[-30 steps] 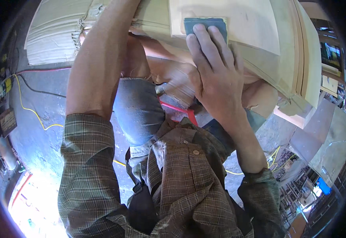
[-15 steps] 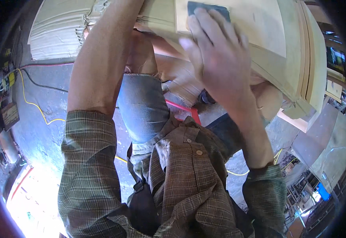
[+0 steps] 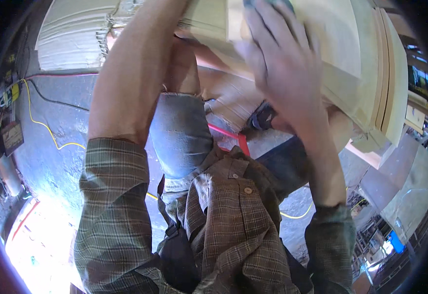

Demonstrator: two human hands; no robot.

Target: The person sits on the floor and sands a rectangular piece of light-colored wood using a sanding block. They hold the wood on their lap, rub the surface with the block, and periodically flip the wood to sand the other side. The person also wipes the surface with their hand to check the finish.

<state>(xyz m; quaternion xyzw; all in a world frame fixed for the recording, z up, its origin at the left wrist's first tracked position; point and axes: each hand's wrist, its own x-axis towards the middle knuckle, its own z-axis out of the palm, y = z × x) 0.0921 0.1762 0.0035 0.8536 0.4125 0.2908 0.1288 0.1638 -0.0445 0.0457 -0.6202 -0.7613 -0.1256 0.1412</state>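
My right hand [image 3: 288, 73] lies over a dark grey sanding pad [image 3: 287, 5], with its fingers curved over the pad and pressing it onto a pale wooden panel [image 3: 339, 36]. Only a bit of the pad shows past the fingertips at the upper edge. A smaller pale wood piece [image 3: 234, 22] appears beside the fingers on the panel. My left forearm [image 3: 130, 83] reaches up past the top edge, so my left hand is out of the picture.
Folded cardboard [image 3: 72, 41] lies at the upper left. Stacked boards [image 3: 388, 68] stand at the right. Below are my knees, a red metal frame [image 3: 243, 144] and a yellow cable [image 3: 47, 130] on the floor. Bright light glares at the lower left.
My right hand and the sanding pad have slid up and a little to the right along the panel. My left forearm has shifted slightly right.
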